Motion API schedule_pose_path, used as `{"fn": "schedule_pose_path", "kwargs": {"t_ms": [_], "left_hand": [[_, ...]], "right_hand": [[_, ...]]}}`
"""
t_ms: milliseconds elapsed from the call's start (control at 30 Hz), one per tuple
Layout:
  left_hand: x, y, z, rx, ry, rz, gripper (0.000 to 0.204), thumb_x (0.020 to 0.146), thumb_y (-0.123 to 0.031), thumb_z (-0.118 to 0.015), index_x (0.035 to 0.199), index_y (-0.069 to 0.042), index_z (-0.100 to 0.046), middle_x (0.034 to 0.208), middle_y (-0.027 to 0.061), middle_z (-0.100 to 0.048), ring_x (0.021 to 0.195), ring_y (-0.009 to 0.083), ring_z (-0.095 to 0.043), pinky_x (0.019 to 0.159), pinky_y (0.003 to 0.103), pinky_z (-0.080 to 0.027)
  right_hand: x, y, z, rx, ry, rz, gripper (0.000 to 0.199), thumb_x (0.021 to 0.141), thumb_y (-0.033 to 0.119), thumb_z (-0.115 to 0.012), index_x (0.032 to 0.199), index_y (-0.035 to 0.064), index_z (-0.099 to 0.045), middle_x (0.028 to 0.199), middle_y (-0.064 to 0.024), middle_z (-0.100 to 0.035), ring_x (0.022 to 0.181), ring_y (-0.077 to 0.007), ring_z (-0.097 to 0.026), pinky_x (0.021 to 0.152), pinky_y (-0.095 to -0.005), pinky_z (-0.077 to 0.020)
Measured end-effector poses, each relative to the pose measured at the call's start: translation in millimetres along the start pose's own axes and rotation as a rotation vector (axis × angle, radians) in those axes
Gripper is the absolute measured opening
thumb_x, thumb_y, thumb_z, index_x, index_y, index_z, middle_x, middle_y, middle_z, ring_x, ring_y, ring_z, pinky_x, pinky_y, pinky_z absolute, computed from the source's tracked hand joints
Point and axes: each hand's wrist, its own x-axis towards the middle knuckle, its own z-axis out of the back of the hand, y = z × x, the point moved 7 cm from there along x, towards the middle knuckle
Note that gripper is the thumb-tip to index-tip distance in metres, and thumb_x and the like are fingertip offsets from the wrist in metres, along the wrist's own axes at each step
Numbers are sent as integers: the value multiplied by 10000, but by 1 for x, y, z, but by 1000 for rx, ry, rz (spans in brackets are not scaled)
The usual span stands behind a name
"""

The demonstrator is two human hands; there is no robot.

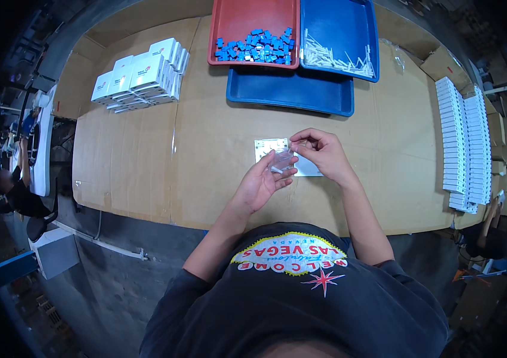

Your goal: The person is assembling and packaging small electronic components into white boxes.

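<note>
A small clear plastic bag [280,160] is held between my two hands over the middle of the table. A short white piece [276,170] shows in or behind the film; I cannot tell which. My left hand [259,184], palm turned up, supports the bag between thumb and fingers. Thumb and forefinger of my right hand [324,152] pinch the bag's upper right edge. Under the hands lies a flat white item [308,169], with a printed white sheet or card [263,145] beside it, both partly covered by the hands.
Beyond my hands stand a red tray [229,21] of blue parts, a blue tray [337,24] of white sticks and another blue tray [289,89]. White boxes [137,74] are stacked at left, more white boxes [453,134] at right. People are at both sides.
</note>
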Motion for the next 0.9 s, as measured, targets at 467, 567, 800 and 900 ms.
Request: {"fn": "schedule_pose_path", "kwargs": {"t_ms": [467, 567, 800, 900], "left_hand": [[-1, 5, 4, 79, 1, 25, 419, 1147, -389, -408, 1388, -75, -546, 1262, 103, -699, 1113, 244, -716, 921, 378, -579], [-2, 1, -3, 77, 14, 31, 406, 1149, -379, -404, 1381, -74, -542, 1243, 102, -696, 1111, 245, -717, 916, 376, -584], [-2, 3, -2, 128, 52, 4, 421, 1133, -414, -445, 1381, -92, -555, 1260, 93, -676, 1106, 210, -707, 942, 357, -566], [0, 3, -3, 91, 52, -9, 403, 1155, -366, -391, 1369, -59, -542, 1214, 104, -696, 1095, 255, -718, 909, 373, -590]], "right_hand": [[10, 18, -22, -311, 491, 171, 109, 979, 80, -700, 1031, 13, -769, 1222, -81, -681, 1129, -196, -630, 969, -334, -498], [11, 12, -19, -261, 492, 124, 166, 1021, 119, -658, 1050, -3, -767, 1268, -93, -679, 1167, -215, -630, 996, -350, -498], [5, 13, -39, -348, 561, 131, 356, 1113, 259, -550, 1124, -42, -740, 1264, -113, -687, 1136, -220, -628, 959, -355, -516], [6, 7, -39, -319, 582, 40, 392, 1123, 285, -531, 1151, -52, -729, 1241, -117, -695, 1116, -220, -633, 950, -356, -522]]}}
